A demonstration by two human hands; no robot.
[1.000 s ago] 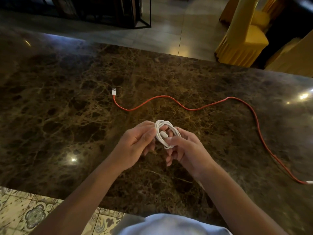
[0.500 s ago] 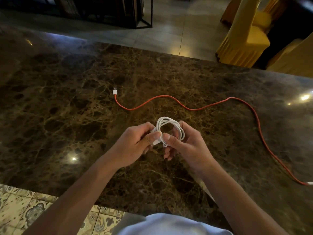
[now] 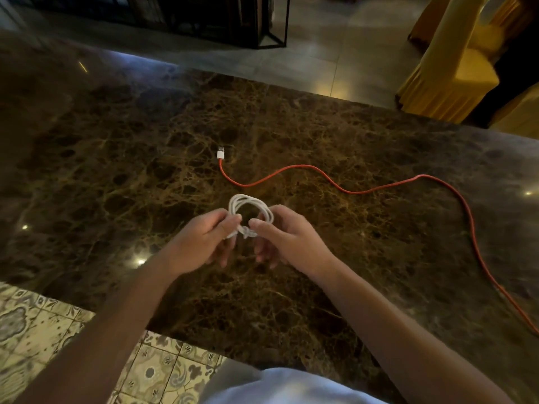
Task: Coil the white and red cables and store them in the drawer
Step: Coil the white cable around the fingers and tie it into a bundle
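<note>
Though its lower strands vanish behind the fingers, the white cable is a small coil held above the middle of the table, pinched between the left hand and the right hand. The red cable lies uncoiled beyond them, its plug mid-table, its other end cut off at the right edge.

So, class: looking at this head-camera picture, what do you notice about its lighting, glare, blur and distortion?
Head view: dim, warm light; small bright glare spots on the polished marble table; its far edge bows with wide-angle distortion; the yellow chairs at the top right look soft; the white cable between the left hand and right hand reads clearly, as does the red cable.
</note>
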